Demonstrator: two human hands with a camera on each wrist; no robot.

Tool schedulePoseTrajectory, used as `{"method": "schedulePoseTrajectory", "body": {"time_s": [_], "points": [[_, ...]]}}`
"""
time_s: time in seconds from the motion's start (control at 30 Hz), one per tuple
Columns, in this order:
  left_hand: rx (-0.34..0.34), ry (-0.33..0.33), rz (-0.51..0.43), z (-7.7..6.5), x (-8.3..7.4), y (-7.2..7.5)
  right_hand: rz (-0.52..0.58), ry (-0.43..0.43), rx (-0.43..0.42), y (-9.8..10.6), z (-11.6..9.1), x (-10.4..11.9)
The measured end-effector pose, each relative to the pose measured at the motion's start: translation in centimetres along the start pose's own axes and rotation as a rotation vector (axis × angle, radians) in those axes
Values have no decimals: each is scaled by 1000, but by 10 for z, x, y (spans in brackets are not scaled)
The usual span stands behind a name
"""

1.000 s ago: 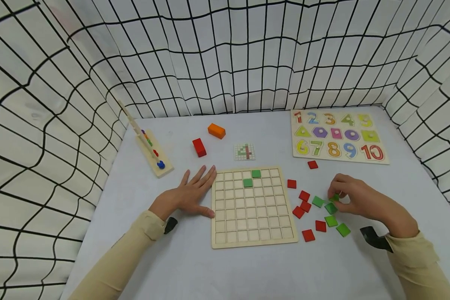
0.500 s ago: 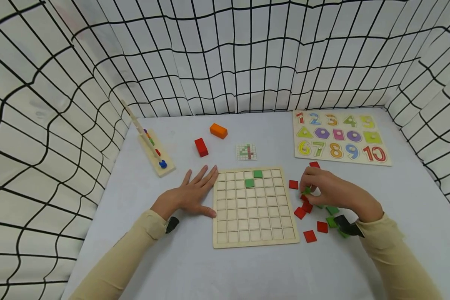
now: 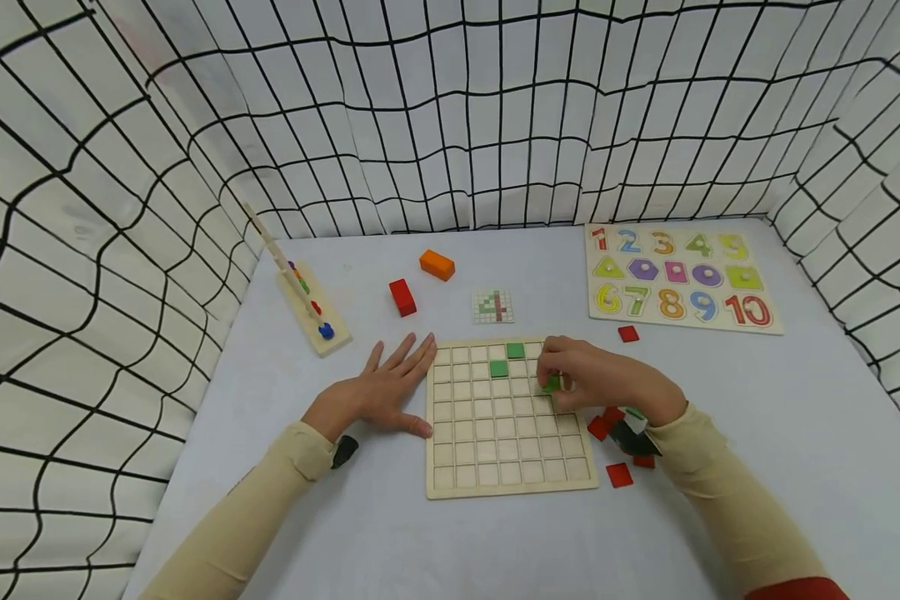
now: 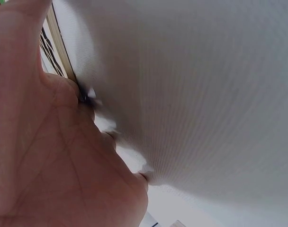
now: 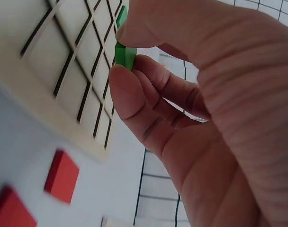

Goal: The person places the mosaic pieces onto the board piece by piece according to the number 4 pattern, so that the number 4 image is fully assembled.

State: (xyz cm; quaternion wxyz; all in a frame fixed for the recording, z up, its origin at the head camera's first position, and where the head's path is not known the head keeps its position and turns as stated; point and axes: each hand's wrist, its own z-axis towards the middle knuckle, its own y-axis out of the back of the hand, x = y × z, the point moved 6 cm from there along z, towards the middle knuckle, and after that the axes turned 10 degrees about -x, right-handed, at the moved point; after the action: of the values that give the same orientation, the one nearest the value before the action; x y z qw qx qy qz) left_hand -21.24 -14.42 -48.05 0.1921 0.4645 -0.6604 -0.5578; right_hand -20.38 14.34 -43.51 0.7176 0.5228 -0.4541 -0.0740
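Between thumb and fingertips my right hand [image 3: 596, 375] pinches a green square tile [image 5: 125, 56], held over the right side of a wooden grid board [image 3: 461, 477]. Two green tiles lie in cells near the board's top, one in the top row [image 3: 515, 351] and the other one row lower to its left [image 3: 498, 368]. My left hand [image 3: 378, 396] lies flat with fingers spread, its fingertips and thumb at the board's left edge. In the left wrist view the palm [image 4: 77, 156] fills the left side.
Several red tiles [image 3: 619, 475] lie right of the board, partly under my right wrist, with green ones mostly hidden. Behind the board are a small pattern card [image 3: 492, 307], a red block [image 3: 402, 297] and an orange block [image 3: 437, 265]. A number puzzle [image 3: 682, 279] and bead toy [image 3: 311, 308] flank them.
My right hand has picked a green tile from the pile and carried it left, over the red tiles, to above the board. The left hand has stayed at the board's edge.
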Motion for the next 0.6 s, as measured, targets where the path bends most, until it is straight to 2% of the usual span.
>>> {"method": "schedulePoseTrajectory", "body": {"time_s": [0.2,0.37,0.47,0.6], "points": [[-8,-6,-6,-1,1,0,-49,122,-3,-20,27,15],[-5,-10,-14,-2,3,0,-75,183,7,-33,50,27],[-5,-10,-17,-2,5,-1,-92,239,-23,-39,63,32],[-4,-21,-32,1,2,-7,-98,286,-44,-47,67,35]]}}
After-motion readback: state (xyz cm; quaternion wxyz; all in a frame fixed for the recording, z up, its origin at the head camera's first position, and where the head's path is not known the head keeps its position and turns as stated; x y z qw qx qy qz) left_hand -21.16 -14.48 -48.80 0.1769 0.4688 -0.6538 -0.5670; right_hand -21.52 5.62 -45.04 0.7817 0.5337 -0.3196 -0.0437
